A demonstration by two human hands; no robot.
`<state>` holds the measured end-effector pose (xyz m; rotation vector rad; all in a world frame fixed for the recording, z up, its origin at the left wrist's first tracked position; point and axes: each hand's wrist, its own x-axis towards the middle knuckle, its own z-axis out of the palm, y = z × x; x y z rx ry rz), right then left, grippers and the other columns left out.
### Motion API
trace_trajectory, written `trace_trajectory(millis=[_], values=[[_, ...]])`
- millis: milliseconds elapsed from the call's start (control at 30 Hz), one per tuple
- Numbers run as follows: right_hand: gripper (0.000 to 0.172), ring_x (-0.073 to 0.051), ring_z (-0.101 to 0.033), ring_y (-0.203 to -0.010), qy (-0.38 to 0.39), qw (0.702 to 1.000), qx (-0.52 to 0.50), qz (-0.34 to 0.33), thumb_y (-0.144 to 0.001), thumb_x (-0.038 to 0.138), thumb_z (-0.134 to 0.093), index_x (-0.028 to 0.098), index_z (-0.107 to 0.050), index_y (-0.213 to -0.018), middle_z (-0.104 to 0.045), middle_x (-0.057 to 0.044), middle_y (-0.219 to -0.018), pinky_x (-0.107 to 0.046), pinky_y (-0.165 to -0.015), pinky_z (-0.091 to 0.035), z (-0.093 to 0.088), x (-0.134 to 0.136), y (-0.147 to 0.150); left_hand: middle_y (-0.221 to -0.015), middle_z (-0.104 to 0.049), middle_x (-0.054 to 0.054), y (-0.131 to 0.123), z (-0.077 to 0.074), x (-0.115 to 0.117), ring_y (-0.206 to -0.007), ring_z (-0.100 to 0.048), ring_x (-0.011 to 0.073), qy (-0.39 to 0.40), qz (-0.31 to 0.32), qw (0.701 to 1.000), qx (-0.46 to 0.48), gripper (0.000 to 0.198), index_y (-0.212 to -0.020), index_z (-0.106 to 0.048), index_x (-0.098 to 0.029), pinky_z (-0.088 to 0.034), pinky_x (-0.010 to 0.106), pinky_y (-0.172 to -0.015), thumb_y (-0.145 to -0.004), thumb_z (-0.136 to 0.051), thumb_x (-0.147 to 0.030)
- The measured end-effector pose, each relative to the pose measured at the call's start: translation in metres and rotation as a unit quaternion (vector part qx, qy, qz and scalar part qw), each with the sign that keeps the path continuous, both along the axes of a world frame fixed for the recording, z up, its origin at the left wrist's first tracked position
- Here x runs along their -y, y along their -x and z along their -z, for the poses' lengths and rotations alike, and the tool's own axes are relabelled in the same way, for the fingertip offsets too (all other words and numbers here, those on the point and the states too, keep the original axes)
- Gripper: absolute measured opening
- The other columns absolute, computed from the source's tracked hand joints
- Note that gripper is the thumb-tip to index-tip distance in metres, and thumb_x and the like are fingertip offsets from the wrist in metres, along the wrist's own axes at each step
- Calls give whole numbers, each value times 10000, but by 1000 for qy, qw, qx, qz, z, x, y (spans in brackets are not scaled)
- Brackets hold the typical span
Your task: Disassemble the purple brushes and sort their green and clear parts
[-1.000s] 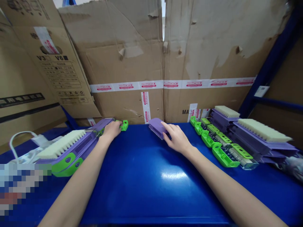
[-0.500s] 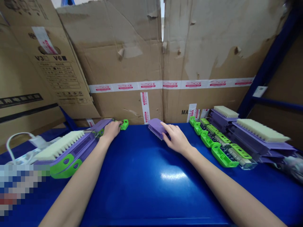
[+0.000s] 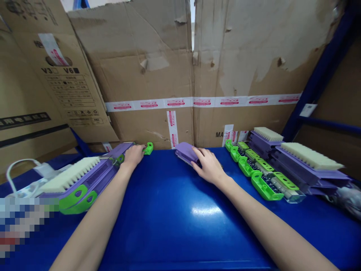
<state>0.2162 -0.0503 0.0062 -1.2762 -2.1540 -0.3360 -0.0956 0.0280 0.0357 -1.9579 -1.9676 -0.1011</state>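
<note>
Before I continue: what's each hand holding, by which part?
Right hand: purple slatted housing, fingers at its right end. Left hand: at a green bracket; whether it grips cannot be told.

Light is moderate and fairly even across the middle, with a white patch of glare on the glossy blue tabletop (image 3: pixel 158 233), consistent with a lamp overhead. A soft, dark shadow lies beneath the right hand (image 3: pixel 210 165). The far right is dim, the blue post (image 3: pixel 321 79) sinking almost to black at its top, while a bright sliver shows between the far cardboard sheets (image 3: pixel 152 82). Wide-angle stretch lengthens the forearms (image 3: pixel 267 218). Small print on the left carton (image 3: pixel 79 90) is too soft to read; mosaic blocks (image 3: pixel 22 229) hide the near left.
</note>
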Motion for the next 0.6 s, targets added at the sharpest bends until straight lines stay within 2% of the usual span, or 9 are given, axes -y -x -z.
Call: trace_trajectory(millis=[367, 600], values=[[508, -299, -482, -1115, 18, 999, -5, 36, -846, 340, -487, 137, -419, -1306, -510, -187, -1217, -459, -908, -404, 2, -1, -1, -1086, -664, 106, -1, 1, -2, -1024, -607, 268, -2, 7, 1000, 1, 362, -1140, -601, -224, -481, 310, -753, -851, -384, -244], [529, -300, -507, -1062, 37, 998, -2, 58, -842, 362, -488, 167, -399, -1325, -501, -182, -1228, -453, -871, -411, 2, -1, -3, -1112, -651, 101, -2, 1, -2, -1040, -596, 259, -1, 6, 1000, 6, 361, -1147, -588, -217, -479, 311, -777, -848, -386, -239]])
